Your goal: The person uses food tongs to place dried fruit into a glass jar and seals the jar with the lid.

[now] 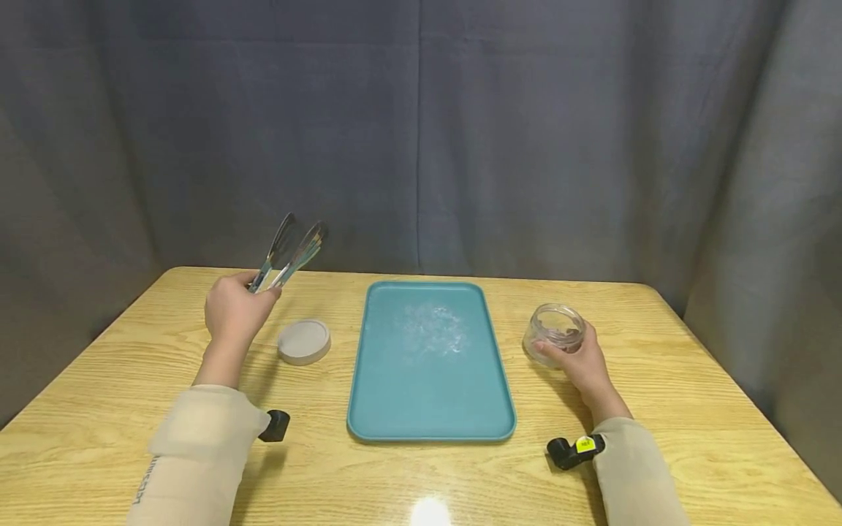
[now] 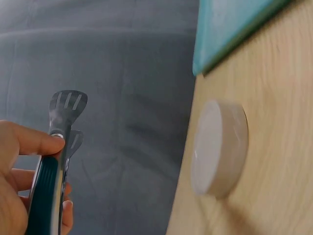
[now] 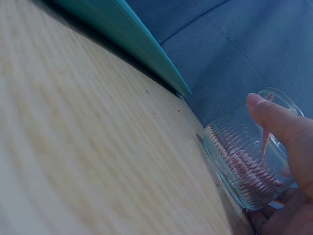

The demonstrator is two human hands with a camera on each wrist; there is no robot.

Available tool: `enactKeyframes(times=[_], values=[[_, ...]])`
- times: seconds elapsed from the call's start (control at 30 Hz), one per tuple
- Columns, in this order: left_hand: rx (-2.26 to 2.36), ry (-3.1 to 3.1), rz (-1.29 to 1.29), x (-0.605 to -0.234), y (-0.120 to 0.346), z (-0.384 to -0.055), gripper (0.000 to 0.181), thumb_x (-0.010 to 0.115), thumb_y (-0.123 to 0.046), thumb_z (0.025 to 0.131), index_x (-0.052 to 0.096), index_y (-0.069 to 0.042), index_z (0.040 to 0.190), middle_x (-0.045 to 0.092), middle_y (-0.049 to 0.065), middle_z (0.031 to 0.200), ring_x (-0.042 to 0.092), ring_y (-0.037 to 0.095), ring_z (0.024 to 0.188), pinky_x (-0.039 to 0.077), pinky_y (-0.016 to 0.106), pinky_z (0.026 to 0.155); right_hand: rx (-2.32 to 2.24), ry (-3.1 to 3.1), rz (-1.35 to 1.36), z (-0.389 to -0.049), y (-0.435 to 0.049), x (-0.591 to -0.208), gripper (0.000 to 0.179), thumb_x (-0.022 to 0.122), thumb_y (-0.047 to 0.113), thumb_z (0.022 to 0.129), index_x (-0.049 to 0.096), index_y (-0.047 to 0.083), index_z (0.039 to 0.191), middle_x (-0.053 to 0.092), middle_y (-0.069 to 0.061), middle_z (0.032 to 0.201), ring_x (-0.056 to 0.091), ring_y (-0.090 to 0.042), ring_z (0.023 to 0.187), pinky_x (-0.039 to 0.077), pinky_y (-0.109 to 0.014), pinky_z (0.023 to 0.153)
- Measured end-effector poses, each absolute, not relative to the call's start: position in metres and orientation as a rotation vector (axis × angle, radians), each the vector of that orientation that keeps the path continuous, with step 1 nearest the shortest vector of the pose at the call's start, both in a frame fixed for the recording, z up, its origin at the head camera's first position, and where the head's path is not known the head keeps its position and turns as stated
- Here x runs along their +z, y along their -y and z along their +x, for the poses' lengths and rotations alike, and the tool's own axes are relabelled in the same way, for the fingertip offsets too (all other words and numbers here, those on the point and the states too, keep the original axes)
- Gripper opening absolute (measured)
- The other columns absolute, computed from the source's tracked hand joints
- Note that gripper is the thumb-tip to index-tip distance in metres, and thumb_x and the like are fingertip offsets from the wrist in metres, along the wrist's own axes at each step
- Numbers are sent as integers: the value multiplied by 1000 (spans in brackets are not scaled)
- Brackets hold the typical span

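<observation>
My left hand [image 1: 237, 310] holds a pair of tongs [image 1: 306, 250] up above the table's left side, their heads pointing up and away. In the left wrist view the tongs [image 2: 67, 110] show slotted grey heads and a teal grip, pinched between thumb and fingers. A round whitish lid [image 1: 304, 342] lies on the table to the right of that hand. My right hand [image 1: 587, 365] grips a clear glass jar [image 1: 534, 337] by its side; the jar is lidless. Ribbed glass and something pinkish show at the jar [image 3: 234, 161] in the right wrist view; whether that is contents cannot be told.
A teal tray [image 1: 430, 394] lies flat in the middle of the wooden table [image 1: 316, 467], between the hands, with whitish marks on its far half. A grey curtain [image 1: 421, 146] hangs behind the table and along its sides.
</observation>
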State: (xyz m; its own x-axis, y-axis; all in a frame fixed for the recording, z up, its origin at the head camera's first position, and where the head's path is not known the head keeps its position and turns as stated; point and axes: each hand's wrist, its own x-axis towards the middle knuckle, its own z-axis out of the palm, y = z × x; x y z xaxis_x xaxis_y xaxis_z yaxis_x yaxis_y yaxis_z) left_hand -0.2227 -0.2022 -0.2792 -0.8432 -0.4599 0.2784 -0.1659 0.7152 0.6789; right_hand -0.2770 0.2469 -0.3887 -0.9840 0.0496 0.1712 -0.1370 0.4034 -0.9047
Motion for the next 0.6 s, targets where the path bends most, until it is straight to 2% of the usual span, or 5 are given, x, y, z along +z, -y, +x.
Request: enactKeyframes(times=[0.23,0.6], values=[[-950,2514,549,-293,225,-219,50,56,-25,79,50,7,116,49,26,109,43,42,98,36,48,74,1616,2479,91,-277,-250,-387,92,70,27,72,8,2,135,22,-23,132,24,-37,119,19,-46,95],[-918,2591,561,-318,247,-213,51,55,-24,79,48,13,113,47,30,106,42,45,96,36,50,74,1601,2489,82,-275,-252,-386,93,70,28,72,7,1,135,21,-24,132,24,-38,119,20,-46,95]])
